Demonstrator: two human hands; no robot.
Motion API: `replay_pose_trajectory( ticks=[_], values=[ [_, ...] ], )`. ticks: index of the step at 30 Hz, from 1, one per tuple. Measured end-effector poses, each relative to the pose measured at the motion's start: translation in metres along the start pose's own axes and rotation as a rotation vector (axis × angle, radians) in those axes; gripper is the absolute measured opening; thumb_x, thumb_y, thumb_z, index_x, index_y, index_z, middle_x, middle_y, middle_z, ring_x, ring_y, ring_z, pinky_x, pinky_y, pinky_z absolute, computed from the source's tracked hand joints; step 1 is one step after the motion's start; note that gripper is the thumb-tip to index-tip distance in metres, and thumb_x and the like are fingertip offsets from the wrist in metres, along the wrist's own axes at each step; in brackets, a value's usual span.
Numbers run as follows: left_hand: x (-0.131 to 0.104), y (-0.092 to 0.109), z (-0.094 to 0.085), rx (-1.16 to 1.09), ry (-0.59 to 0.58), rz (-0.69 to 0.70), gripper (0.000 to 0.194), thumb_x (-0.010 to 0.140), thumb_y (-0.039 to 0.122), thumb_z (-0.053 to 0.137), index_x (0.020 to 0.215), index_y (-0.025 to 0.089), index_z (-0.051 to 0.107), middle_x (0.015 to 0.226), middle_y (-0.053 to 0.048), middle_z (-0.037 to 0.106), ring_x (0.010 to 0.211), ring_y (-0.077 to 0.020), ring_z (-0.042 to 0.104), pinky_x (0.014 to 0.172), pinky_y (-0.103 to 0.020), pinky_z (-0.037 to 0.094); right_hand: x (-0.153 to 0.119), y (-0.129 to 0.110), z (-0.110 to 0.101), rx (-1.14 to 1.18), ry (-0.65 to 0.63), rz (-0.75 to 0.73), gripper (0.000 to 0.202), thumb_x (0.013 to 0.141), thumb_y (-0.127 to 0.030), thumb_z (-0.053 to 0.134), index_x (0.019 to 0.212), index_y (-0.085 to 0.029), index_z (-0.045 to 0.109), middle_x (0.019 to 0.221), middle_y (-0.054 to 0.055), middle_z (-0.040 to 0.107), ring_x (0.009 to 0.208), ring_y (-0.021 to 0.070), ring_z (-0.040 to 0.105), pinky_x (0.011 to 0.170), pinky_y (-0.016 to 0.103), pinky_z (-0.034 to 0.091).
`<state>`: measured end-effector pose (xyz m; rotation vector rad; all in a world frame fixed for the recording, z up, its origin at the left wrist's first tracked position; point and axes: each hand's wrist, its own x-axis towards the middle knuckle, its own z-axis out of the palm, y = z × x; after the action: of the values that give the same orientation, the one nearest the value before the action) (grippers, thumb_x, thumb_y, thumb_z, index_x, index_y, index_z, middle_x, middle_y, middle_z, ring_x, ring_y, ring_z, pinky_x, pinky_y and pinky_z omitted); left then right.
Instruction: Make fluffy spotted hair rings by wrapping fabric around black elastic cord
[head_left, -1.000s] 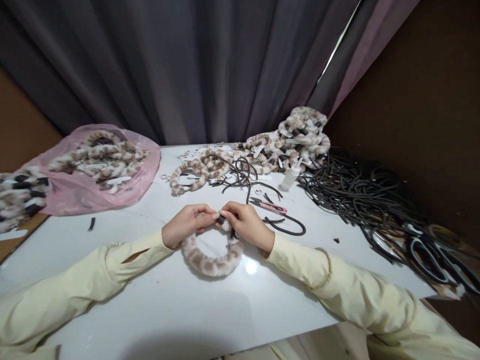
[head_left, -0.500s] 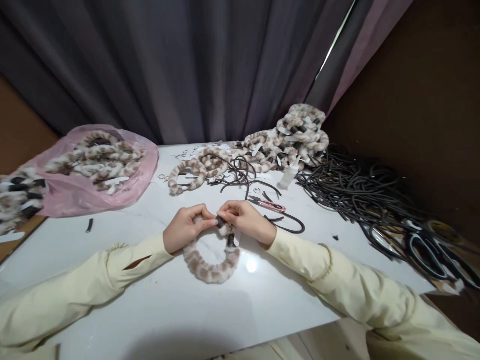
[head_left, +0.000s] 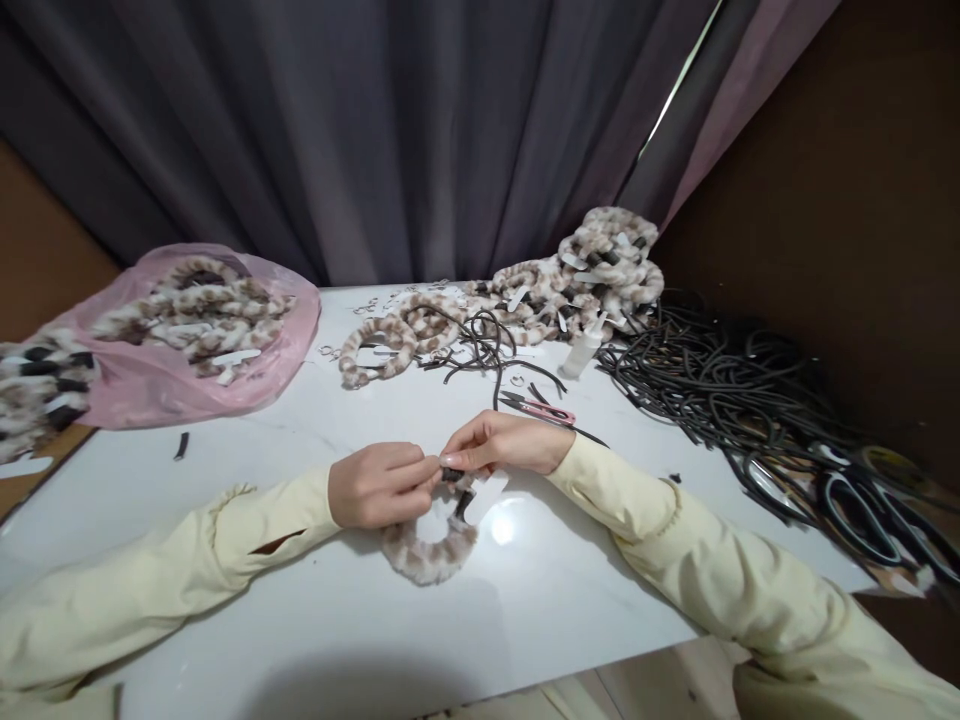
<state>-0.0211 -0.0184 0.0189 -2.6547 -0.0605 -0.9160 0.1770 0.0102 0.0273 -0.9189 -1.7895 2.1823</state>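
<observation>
A plush, brown-and-white fur ring strap rests on the white table in front of me, with black wrapped sections and a white tab near its upper right. My left hand is closed around the upper left of the strap, fingers curled. Thumb and fingers of my right hand pinch the black wrapped end of the strap, right against the left fingertips. The exact grip of the left fingers is partly hidden.
Pink-handled thread snips and a small clear bottle lie beyond my right hand. Black cords and large scissors are at right. A pink bag of fur straps stands left; more fur straps are piled behind.
Both hands have moved slightly down with the strap. The left hand has turned knuckles-up, its fingers curling over, and the ring has shifted a little and bunched.
</observation>
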Motion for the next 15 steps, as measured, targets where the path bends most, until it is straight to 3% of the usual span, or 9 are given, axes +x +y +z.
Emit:
replay_pose_trajectory(
  ticks=[3,5,9,11,15],
  values=[
    [0.005,0.002,-0.004,0.079,0.000,0.144,0.030,0.076,0.004,0.050,0.049,0.018,0.044,0.063,-0.010,0.066,0.046,-0.0120,0.045,0.044,-0.025,0.036,-0.001,0.002,-0.002,0.031,-0.141,0.035,0.029,0.072,-0.035,0.066,0.081,-0.007,0.064,0.064,0.000,0.060,0.038,0.0007,0.028,0.033,0.018,0.015],
    [0.006,0.001,-0.006,0.124,-0.006,0.222,0.029,0.077,0.007,0.048,0.050,0.018,0.046,0.067,-0.011,0.067,0.049,-0.0130,0.049,0.045,-0.025,0.038,-0.001,0.001,-0.002,0.058,-0.172,0.026,0.031,0.070,-0.036,0.067,0.081,-0.007,0.062,0.064,0.001,0.059,0.037,0.0010,0.027,0.032,0.018,0.015],
    [0.004,-0.004,-0.008,0.197,-0.039,0.259,0.025,0.081,0.014,0.044,0.059,0.018,0.053,0.076,-0.011,0.068,0.058,-0.0151,0.055,0.050,-0.026,0.042,-0.008,-0.007,0.003,-0.112,0.005,-0.053,0.027,0.073,-0.034,0.063,0.081,-0.008,0.061,0.052,-0.004,0.051,0.038,0.0033,0.031,0.035,0.018,0.022],
    [0.005,-0.007,-0.010,0.151,-0.056,0.103,0.018,0.082,0.013,0.042,0.071,0.017,0.056,0.079,-0.010,0.068,0.062,-0.0154,0.056,0.055,-0.028,0.044,-0.013,-0.013,0.007,-0.335,0.188,-0.158,0.021,0.077,-0.030,0.061,0.081,-0.010,0.062,0.051,-0.004,0.049,0.042,0.0046,0.035,0.040,0.018,0.028],
    [0.012,-0.011,-0.019,-0.205,-0.162,-0.617,0.021,0.081,0.020,0.047,0.100,0.014,0.052,0.090,-0.008,0.064,0.079,-0.0174,0.058,0.071,-0.029,0.046,-0.020,-0.013,0.014,-0.841,0.515,-0.577,0.011,0.081,-0.020,0.057,0.085,-0.011,0.062,0.072,0.004,0.059,0.062,0.0105,0.050,0.059,0.022,0.040]
  ],
)
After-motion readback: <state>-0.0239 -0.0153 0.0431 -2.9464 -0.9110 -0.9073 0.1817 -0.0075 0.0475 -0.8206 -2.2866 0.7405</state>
